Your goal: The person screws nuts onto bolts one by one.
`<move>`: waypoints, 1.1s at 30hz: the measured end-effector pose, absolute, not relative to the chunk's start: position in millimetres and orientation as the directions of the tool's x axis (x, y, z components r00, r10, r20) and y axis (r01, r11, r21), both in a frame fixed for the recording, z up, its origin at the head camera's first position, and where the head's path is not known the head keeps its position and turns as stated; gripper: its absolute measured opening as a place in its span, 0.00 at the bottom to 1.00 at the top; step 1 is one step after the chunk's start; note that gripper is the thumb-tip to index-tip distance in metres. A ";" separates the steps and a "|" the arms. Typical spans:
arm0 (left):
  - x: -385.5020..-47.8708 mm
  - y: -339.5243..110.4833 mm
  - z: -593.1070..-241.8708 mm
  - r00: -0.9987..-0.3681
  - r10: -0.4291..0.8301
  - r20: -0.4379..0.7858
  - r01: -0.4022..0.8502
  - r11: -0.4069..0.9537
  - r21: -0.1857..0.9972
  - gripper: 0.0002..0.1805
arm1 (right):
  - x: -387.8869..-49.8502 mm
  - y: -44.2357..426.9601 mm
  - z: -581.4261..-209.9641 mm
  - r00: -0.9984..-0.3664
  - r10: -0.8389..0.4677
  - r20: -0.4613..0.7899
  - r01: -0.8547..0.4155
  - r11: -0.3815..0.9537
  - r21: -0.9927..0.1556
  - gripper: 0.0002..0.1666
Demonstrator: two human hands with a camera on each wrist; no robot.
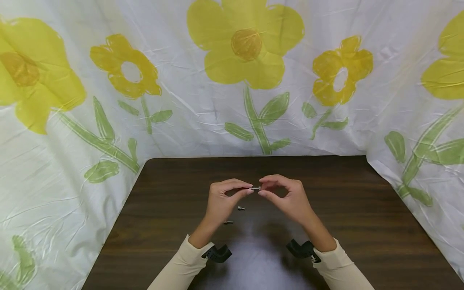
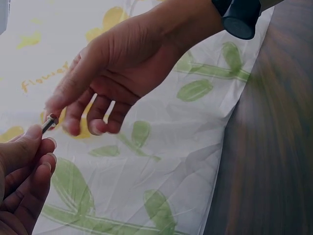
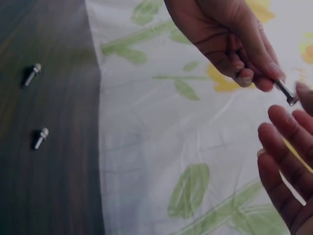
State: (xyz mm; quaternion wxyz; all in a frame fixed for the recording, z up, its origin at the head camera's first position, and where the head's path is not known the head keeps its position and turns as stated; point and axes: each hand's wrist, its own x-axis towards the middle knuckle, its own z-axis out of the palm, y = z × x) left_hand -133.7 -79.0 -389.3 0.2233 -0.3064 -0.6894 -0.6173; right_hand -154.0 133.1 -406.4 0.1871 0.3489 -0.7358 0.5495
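My left hand pinches the shank end of a small metal bolt between thumb and fingertips, above the table. The bolt's wider end, a head or nut, points toward my right hand. In the right wrist view that wider end sits close to the right thumb, while the other right fingers are spread apart from it. Whether the right thumb touches it is hard to tell. Two more metal bolts lie on the table below the left hand, one nearer and one farther.
The dark wood-grain table runs back to a white cloth printed with yellow flowers, which hangs behind and at both sides. Black bands sit on both wrists, below light sleeves.
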 end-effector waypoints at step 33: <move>-148.7 -79.8 -415.3 -0.694 0.161 0.702 0.710 -0.010 0.704 0.07 | -149.3 121.7 -408.1 -0.687 -0.366 0.628 -0.710 0.154 -0.687 0.16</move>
